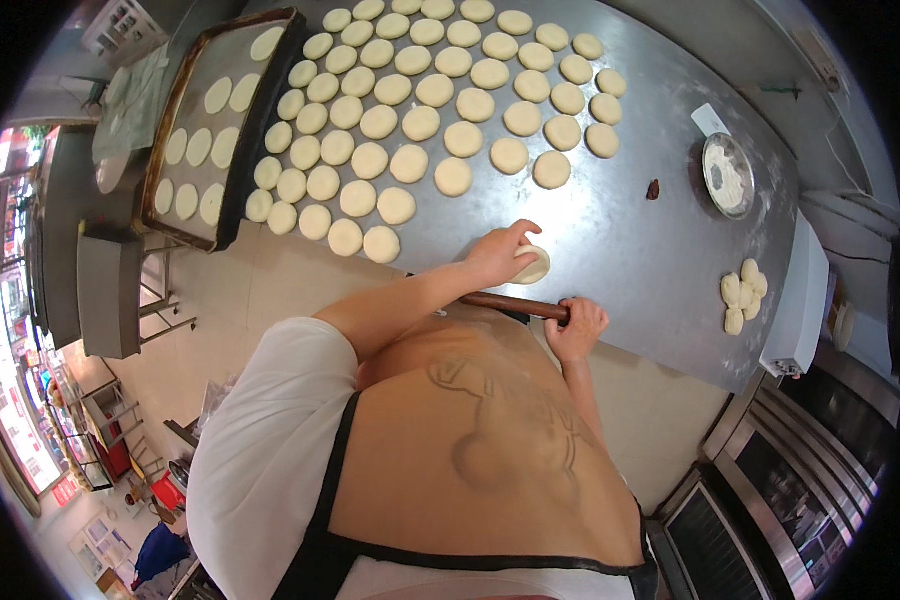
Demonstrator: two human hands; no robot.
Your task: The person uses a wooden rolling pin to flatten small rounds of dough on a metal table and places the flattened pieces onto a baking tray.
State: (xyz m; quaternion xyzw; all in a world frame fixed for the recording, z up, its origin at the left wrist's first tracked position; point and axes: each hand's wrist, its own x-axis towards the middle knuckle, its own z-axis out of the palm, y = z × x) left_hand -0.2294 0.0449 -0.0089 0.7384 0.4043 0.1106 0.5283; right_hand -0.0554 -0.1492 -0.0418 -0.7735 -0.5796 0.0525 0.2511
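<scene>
Plainly, from the head view we see our left hand (502, 254) drawn narrow over a steel table (620, 260), thumb and fingers bent around the left side of a dough disc (536, 268) that it holds at the edge. The disc is near the table's front edge, just beyond a brown rolling pin (515, 304). Our right hand (578, 328) is closed around the right end of that pin, which lies crosswise in front of our brown apron (510, 470); we cannot tell whether the pin touches the disc. Farther back and to the left, we have many pale dough rounds (434, 90) set out in rows. Beyond them at the left, a dark-rimmed tray (189, 238) carries flat oval dough pieces (198, 148). Toward the right we find a metal bowl (708, 178) of white powder (733, 186), a white card (708, 119) beside it, a small dark scrap (653, 189), and a cluster of dough balls (747, 292) nearer the table's right end.
</scene>
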